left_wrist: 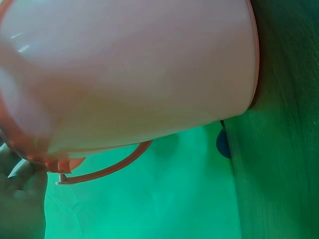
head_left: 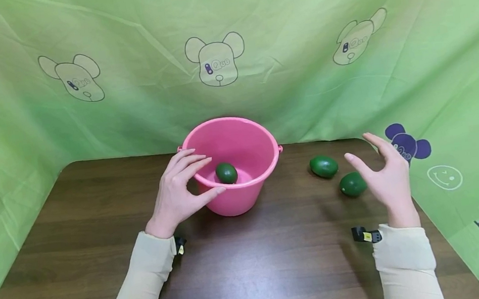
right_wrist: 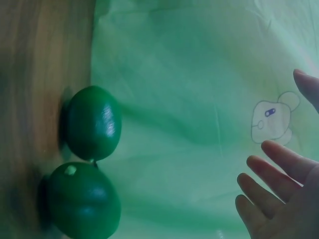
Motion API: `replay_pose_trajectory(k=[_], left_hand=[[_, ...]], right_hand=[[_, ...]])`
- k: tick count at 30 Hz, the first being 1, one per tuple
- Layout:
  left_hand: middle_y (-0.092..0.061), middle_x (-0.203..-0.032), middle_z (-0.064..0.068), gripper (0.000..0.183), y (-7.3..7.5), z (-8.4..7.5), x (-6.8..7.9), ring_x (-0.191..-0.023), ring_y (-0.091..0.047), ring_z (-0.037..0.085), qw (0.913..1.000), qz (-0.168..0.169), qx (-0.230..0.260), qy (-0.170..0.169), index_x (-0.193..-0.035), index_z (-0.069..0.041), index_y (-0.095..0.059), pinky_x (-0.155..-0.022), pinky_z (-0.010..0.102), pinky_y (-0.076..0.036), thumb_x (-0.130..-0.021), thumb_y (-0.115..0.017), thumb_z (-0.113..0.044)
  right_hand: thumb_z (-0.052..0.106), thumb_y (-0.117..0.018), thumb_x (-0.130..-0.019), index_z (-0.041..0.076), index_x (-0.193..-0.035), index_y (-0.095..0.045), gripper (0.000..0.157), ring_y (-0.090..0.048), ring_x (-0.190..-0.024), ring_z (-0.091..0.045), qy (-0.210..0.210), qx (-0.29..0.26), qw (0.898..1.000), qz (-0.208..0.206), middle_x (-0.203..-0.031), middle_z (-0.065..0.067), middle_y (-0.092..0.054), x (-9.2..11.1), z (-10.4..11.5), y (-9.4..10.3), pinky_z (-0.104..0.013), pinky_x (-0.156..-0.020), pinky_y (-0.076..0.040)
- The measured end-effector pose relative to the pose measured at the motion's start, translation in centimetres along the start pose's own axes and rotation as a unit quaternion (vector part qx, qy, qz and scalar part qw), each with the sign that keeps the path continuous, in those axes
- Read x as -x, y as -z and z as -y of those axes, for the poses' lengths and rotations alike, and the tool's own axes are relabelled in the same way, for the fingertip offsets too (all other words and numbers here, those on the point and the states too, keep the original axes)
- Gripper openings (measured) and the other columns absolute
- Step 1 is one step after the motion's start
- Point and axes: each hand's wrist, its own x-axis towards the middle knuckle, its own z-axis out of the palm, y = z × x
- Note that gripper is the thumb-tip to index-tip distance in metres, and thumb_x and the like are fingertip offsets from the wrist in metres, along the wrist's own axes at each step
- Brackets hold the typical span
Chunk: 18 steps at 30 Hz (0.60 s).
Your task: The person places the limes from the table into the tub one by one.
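A pink bucket (head_left: 236, 199) stands upright on the table, with one smooth dark green oval fruit (head_left: 226, 173) lying inside it. My left hand (head_left: 178, 189) is at the bucket's left side, fingers spread by the rim and thumb stretched across its front; light contact I cannot tell. In the left wrist view, the bucket's pale-looking wall (left_wrist: 139, 69) fills most of the picture. Two more green oval fruits, a farther one (head_left: 324, 166) and a nearer one (head_left: 353, 184), lie right of the bucket. Above and beside the nearer one hovers my right hand (head_left: 388, 178), fingers and thumb apart, holding nothing.
The brown wooden table (head_left: 254, 267) runs back to a green printed cloth (head_left: 135, 107) that hangs behind and along both sides. The bucket's handle (left_wrist: 109, 169) hangs down on its far side. Small black cameras sit at both wrists.
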Motion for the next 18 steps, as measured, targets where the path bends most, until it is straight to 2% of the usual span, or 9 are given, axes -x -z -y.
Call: replay_pose_trajectory(k=[6, 11, 18], left_hand=[[-0.070, -0.121, 0.006, 0.066, 0.0, 0.0, -0.1, -0.126, -0.053, 0.034, 1.0000, 0.002, 0.000, 0.000, -0.121, -0.009, -0.075, -0.113, 0.043, -0.036, -0.078, -0.083, -0.058], [-0.069, -0.121, 0.007, 0.065, 0.0, 0.0, 0.0, -0.128, -0.052, 0.029, 0.9999, 0.013, 0.001, 0.011, -0.121, -0.009, -0.075, -0.112, 0.043, -0.037, -0.083, -0.076, -0.061], [-0.069, -0.121, 0.008, 0.052, 0.1, 0.0, 0.0, -0.130, -0.050, 0.023, 0.9998, 0.013, 0.000, 0.017, -0.121, -0.010, -0.075, -0.112, 0.043, -0.037, -0.086, -0.078, -0.047]], right_hand=[[0.033, -0.081, -0.089, 0.024, -0.146, -0.058, 0.063, -0.046, -0.137, -0.018, -0.022, 0.018, 0.999, 0.017, -0.146, 0.001, -0.056, 0.2, -1.0, 0.2, -0.032, -0.115, -0.031], [0.037, -0.079, -0.090, 0.024, -0.149, -0.055, 0.064, -0.041, -0.142, -0.021, -0.048, 0.031, 0.998, 0.034, -0.150, -0.001, -0.052, 0.4, -1.8, 0.3, -0.037, -0.118, -0.027], [0.042, -0.076, -0.092, 0.024, -0.151, -0.052, 0.066, -0.038, -0.144, -0.024, -0.068, 0.038, 0.996, 0.052, -0.152, -0.003, -0.049, 0.5, -2.7, 0.4, -0.044, -0.118, -0.026]])
